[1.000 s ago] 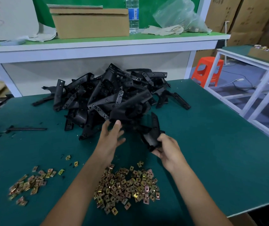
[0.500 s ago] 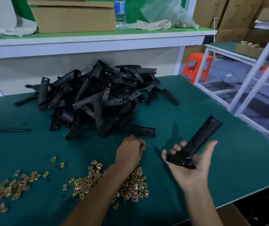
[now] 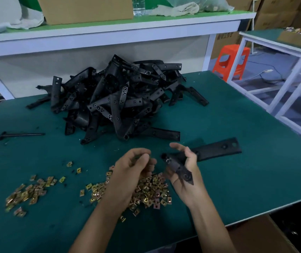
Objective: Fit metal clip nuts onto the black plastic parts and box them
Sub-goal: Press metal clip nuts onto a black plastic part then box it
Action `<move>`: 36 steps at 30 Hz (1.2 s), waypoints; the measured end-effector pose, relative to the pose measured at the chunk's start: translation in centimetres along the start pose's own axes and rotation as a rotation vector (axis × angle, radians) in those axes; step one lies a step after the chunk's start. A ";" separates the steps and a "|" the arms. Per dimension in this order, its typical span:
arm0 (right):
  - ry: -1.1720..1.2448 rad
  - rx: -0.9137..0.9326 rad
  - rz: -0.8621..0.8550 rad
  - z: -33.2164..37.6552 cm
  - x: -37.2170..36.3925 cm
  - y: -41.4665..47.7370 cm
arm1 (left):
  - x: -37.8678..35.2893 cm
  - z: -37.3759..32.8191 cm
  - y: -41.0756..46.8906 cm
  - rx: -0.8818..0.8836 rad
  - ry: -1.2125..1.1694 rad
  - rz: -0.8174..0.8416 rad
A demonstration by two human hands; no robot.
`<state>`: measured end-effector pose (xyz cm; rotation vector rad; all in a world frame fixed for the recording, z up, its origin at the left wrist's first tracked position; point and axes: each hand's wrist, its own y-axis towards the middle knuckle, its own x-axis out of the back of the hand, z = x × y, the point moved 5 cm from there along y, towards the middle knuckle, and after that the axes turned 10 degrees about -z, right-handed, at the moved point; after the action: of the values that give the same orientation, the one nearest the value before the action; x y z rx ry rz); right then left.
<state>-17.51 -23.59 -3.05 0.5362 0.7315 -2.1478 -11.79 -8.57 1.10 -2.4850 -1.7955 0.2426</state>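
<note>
Head view: the right hand (image 3: 194,170), palm up and fingers loosely curled, grips a long, flat black plastic part (image 3: 217,149) pierced with round holes. The left hand (image 3: 133,167) curls over a heap of brassy square clip nuts (image 3: 153,190) on the green table (image 3: 237,179); whether it pinches one is hidden. A tangled pile of matte black parts (image 3: 120,99) lies beyond.

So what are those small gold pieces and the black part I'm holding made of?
Clip nuts: likely plated metal, yellowish with glinting faces.
Black part: seemingly moulded plastic, matte, with formed holes.
</note>
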 end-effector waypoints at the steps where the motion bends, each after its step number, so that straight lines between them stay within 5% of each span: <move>1: -0.055 0.007 0.016 -0.2 -0.3 0.0 | 0.4 0.0 -0.5 -0.005 0.007 0.005; 14: 0.201 -0.161 0.267 -1.2 -1.0 -0.7 | 0.4 1.7 -3.4 0.148 -0.151 -0.080; 36: 0.091 -0.164 0.446 -1.3 -1.7 -1.4 | -1.0 0.1 -3.0 0.082 -0.127 0.025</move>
<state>-17.42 -21.12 -2.61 0.6443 0.7489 -1.6451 -14.95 -8.56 1.53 -2.4888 -1.7610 0.4752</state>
